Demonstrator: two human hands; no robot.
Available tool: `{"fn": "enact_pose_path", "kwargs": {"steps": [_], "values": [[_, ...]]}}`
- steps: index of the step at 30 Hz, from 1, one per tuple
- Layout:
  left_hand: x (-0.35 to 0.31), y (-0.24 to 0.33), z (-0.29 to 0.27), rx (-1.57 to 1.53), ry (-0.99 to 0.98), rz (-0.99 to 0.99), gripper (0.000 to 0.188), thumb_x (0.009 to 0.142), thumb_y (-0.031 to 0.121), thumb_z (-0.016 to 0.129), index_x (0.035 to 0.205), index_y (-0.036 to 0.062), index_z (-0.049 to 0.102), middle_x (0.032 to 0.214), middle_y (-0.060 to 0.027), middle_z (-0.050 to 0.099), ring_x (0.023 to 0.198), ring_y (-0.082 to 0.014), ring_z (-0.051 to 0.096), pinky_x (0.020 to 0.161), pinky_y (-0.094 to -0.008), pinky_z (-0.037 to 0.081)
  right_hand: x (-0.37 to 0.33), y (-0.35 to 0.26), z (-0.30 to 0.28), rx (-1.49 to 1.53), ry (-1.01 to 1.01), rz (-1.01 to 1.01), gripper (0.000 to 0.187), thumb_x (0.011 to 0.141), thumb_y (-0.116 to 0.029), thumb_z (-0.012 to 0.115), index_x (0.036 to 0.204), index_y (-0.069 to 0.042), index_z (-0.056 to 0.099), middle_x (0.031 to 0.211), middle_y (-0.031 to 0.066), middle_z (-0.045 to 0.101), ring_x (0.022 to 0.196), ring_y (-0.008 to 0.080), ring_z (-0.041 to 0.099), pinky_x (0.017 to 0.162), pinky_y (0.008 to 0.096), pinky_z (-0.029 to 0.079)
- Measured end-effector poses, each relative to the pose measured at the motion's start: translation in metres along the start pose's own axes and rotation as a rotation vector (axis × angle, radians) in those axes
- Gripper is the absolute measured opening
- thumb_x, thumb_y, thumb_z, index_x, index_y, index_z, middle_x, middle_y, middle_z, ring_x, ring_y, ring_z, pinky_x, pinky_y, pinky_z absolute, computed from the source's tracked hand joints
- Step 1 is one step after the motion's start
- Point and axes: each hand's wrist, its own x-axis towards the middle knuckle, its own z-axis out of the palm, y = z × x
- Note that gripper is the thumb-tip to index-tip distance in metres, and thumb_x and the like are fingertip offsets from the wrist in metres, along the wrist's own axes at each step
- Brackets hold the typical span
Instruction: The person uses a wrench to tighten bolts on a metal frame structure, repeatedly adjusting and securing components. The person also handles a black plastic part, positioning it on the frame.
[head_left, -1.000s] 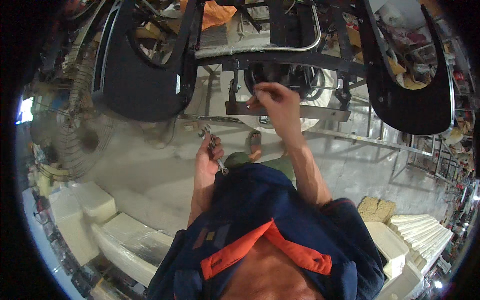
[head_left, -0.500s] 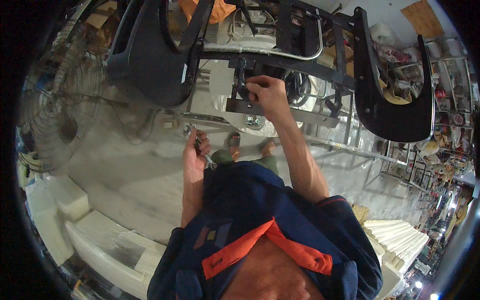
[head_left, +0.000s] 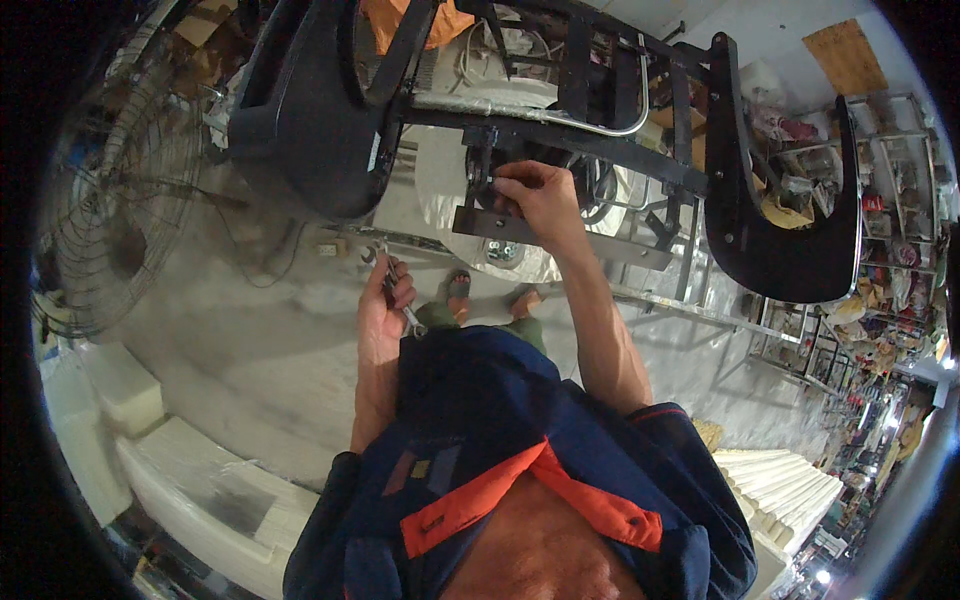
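Note:
My left hand (head_left: 386, 300) is closed around a metal wrench (head_left: 412, 321), whose ends stick out above and below the fingers; a second one may lie alongside it. It is held low, in front of my body and apart from the frame. My right hand (head_left: 540, 200) reaches up to a black metal frame (head_left: 600, 140), thumb and fingers pinched together beside an upright bracket (head_left: 478, 165). Whatever sits between those fingertips is too small to make out. Just under them runs a dark flat bar (head_left: 560, 240) with holes in it.
Large curved black side panels (head_left: 310, 150) flank the frame. A wire-caged fan (head_left: 115, 210) stands at the left. White foam-like blocks (head_left: 200, 480) lie lower left, ribbed cream pieces (head_left: 780, 490) lower right. Cluttered metal shelving (head_left: 900, 190) lines the right. A power strip (head_left: 503, 250) shows below the frame.
The view has shifted slightly. My right fingers stay pinched at the bracket, with a small change in the wrist's angle. My left hand still grips the wrench.

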Motion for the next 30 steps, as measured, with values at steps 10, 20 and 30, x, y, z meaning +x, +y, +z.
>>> {"fn": "enact_pose_path", "kwargs": {"steps": [10, 20, 30], "values": [[0.002, 0.004, 0.003, -0.021, 0.023, -0.002, 0.023, 0.100, 0.027, 0.063, 0.095, 0.0055, 0.057, 0.078, -0.0039, 0.057, 0.055, -0.0083, 0.040, 0.043, -0.0222, 0.028, -0.004, 0.003, -0.001, 0.002, -0.039, -0.066, 0.020, 0.087, -0.005, 0.072, 0.104, 0.005, 0.072, 0.090, 0.0126, 0.075, 0.083, 0.0147, 0.072, 0.078, 0.0270, 0.057], [0.003, 0.008, 0.004, -0.023, 0.012, -0.009, 0.023, 0.099, 0.027, 0.064, 0.098, 0.0043, 0.059, 0.079, -0.0042, 0.056, 0.056, -0.0094, 0.043, 0.044, -0.0226, 0.030, -0.001, -0.016, 0.000, -0.401, -0.040, -0.054, 0.024, 0.092, -0.016, 0.063, 0.094, 0.006, 0.072, 0.078, 0.0139, 0.072, 0.067, 0.0216, 0.067, 0.070, 0.0357, 0.055], [0.009, 0.005, -0.001, 0.055, 0.062, -0.098, 0.023, 0.100, 0.025, 0.062, 0.104, 0.0017, 0.060, 0.080, -0.0036, 0.054, 0.059, -0.0099, 0.042, 0.046, -0.0237, 0.032, 0.005, -0.006, -0.008, -0.374, -0.092, -0.147, 0.029, 0.086, -0.019, 0.067, 0.100, 0.006, 0.071, 0.086, 0.0202, 0.072, 0.082, 0.0263, 0.070, 0.078, 0.0370, 0.053]]}}
